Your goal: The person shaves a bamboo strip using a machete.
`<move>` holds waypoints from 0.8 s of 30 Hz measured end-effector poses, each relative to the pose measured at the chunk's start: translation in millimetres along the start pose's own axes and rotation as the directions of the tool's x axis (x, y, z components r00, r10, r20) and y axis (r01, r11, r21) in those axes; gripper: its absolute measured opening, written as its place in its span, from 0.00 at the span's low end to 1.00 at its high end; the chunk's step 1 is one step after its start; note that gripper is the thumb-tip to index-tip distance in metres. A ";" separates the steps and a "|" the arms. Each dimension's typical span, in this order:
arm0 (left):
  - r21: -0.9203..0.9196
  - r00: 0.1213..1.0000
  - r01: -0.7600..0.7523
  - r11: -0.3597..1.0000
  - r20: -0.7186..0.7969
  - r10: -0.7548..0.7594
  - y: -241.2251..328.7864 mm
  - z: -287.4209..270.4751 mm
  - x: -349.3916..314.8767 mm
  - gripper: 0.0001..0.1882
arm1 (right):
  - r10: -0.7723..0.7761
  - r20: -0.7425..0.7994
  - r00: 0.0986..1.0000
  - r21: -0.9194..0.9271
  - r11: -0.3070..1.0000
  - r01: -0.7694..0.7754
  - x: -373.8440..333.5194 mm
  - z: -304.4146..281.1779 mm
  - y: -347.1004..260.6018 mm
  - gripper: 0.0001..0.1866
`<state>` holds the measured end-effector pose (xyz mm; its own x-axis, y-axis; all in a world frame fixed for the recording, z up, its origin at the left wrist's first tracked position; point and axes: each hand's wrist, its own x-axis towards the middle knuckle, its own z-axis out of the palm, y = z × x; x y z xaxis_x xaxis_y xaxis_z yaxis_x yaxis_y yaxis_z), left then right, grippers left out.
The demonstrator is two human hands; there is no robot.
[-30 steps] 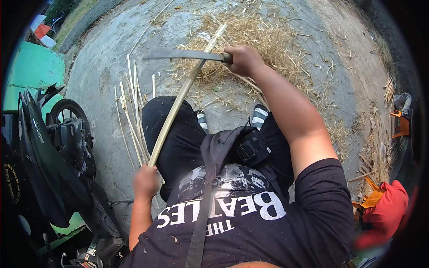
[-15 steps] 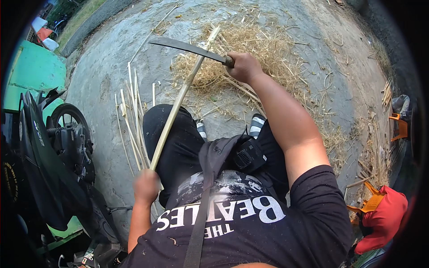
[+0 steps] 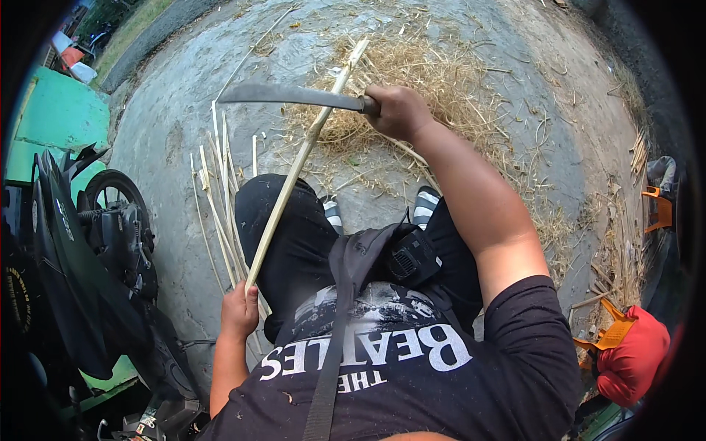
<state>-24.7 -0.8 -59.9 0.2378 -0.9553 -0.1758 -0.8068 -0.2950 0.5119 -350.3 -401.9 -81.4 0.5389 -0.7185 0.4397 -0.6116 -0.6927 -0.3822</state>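
Note:
My left hand is closed round the near end of a long split bamboo strip. The strip slants up and away across my left thigh, its far end above the ground. In my right hand is the wooden handle of a machete with a broad, slightly curved dark blade. The blade points left and crosses the strip near its far end; whether the edge bites into it I cannot tell. Beside my left leg, several thin bamboo strips lie in a loose bundle, partly hidden by my thigh and hand.
A heap of pale shavings covers the concrete ground beyond my sandalled feet. On the left stands a dark motorcycle by a green wall. At right are orange chair parts and a red cloth.
The machete blade has swung, its tip moving left and downward in view. My right hand shifted slightly left. My left hand has turned a little, its thumb now lying along the strip.

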 end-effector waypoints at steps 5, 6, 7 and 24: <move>-0.046 1.000 -0.011 0.999 -0.011 0.010 -6.5 7.8 0.4 0.28 | 0.117 -0.018 0.993 -0.013 0.993 -0.117 1.1 -3.6 21.2 0.09; -0.059 0.998 -0.044 0.997 -0.037 0.042 -10.0 12.0 4.7 0.29 | 0.372 0.056 0.926 0.114 0.919 -0.376 6.6 -9.5 31.1 0.11; -0.045 1.000 -0.015 0.999 -0.007 0.014 -4.2 8.0 5.9 0.30 | 0.374 0.040 0.926 0.085 0.922 -0.377 4.3 -18.5 37.1 0.11; 0.169 0.996 -0.006 0.986 -0.082 0.020 4.7 5.7 9.4 0.28 | 0.411 0.181 0.893 -0.128 0.910 -0.393 9.2 -39.6 20.0 0.07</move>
<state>-29.3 -11.1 -63.9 0.2655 -0.9593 -0.0959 -0.8879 -0.2821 0.3633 -380.6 -419.9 -52.8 0.3345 -0.9382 0.0885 -0.8431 -0.3399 -0.4167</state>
